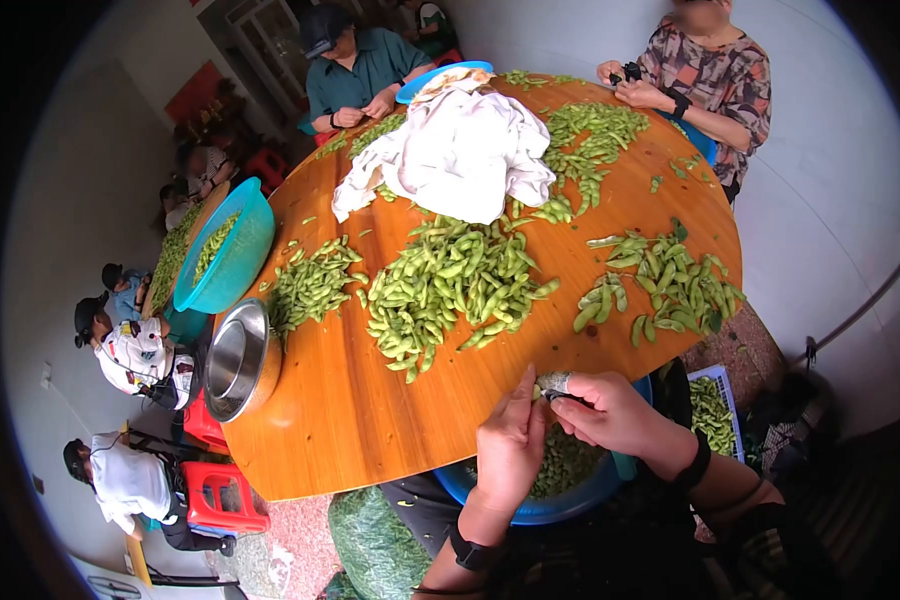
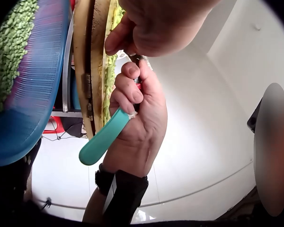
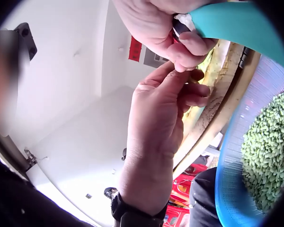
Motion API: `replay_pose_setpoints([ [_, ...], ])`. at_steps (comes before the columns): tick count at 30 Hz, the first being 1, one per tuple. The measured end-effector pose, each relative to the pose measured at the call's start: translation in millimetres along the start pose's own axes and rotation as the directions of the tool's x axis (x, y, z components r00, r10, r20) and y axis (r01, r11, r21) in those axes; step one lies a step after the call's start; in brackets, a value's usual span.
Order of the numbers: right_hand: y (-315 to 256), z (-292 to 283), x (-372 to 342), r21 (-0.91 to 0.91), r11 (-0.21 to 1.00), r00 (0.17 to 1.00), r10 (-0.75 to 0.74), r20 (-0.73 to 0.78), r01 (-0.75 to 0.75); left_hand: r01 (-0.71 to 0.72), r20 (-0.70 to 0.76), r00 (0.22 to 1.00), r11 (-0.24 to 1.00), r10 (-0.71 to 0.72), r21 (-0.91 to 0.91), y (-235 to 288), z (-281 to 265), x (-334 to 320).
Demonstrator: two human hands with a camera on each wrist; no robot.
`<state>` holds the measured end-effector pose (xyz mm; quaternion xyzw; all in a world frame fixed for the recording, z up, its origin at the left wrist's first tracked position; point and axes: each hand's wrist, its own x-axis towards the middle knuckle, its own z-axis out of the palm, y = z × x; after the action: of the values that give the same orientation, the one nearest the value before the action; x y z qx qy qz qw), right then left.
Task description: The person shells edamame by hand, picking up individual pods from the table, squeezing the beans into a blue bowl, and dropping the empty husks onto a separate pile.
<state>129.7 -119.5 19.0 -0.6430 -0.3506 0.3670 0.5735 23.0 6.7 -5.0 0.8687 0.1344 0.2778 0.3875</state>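
Note:
In the head view my left hand (image 1: 508, 440) pinches a green bean pod (image 1: 537, 393) between thumb and fingers, just past the table's front edge. Right against it is my right hand (image 1: 615, 412), its fingers curled round a tool with a teal handle (image 2: 104, 138) that sticks out below the palm. The tool's working end is hidden by the fingers. Something grey and speckled (image 1: 554, 382) shows at the right fingertips. Below both hands stands a blue basin (image 3: 223, 182) holding many shelled green beans (image 3: 267, 151).
The round wooden table (image 1: 335, 410) bears a large pod heap (image 1: 450, 290), smaller piles and a white cloth (image 1: 450, 150). At its left edge are a metal bowl (image 1: 232, 370) and a teal basin (image 1: 240, 255). People sit around; a crate of pods (image 1: 712, 415) stands at right.

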Motion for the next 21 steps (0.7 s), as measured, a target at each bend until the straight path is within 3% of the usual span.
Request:
replay_pose_setpoints([
  [5,3.9,2.1,0.5,0.069,0.998,1.0,0.004,-0.025,-0.002,0.132,0.116,0.987,0.973,-0.111,-0.188,-1.9,-5.8,-0.8],
  [7,9.0,3.4,3.1,0.144,0.99,0.999,0.004,-0.053,0.004,0.256,0.212,0.96,0.874,-0.181,-0.412,-4.2,-8.8,0.3],
  [11,-3.7,-4.3,2.7,0.265,0.96,0.995,0.098,-0.008,-0.092,0.328,0.301,0.935,0.781,-0.187,-0.532,-14.2,-14.1,3.7],
  [13,0.7,-13.5,3.6,0.353,0.917,0.979,0.145,0.145,-0.188,0.496,0.46,0.861,0.559,-0.217,-0.664,-16.5,-20.1,8.1],
  [14,2.3,-13.0,4.4,0.352,0.917,0.979,0.144,0.146,-0.188,0.495,0.459,0.862,0.559,-0.217,-0.665,-16.7,-21.6,10.3],
  [16,4.8,-10.3,5.9,0.279,0.95,0.99,0.121,0.071,-0.137,0.586,0.542,0.809,0.381,-0.227,-0.715,-16.6,-24.3,14.8],
  [17,4.6,-6.5,5.7,0.278,0.951,0.99,0.119,0.075,-0.136,0.583,0.538,0.811,0.382,-0.229,-0.717,-15.3,-24.9,16.0],
  [18,3.7,-0.7,4.9,0.041,0.993,0.991,-0.112,-0.074,0.115,0.591,0.54,0.806,0.374,-0.24,-0.715,-12.9,-24.7,16.5],
  [19,2.2,3.6,4.3,-0.226,0.919,0.918,-0.363,-0.158,0.324,0.598,0.543,0.801,0.365,-0.251,-0.713,-10.7,-23.9,16.9],
  [21,-4.8,7.9,2.1,-0.295,0.906,0.917,-0.363,-0.167,0.304,0.6,0.528,0.799,0.309,-0.288,-0.738,-7.3,-20.1,17.7],
])
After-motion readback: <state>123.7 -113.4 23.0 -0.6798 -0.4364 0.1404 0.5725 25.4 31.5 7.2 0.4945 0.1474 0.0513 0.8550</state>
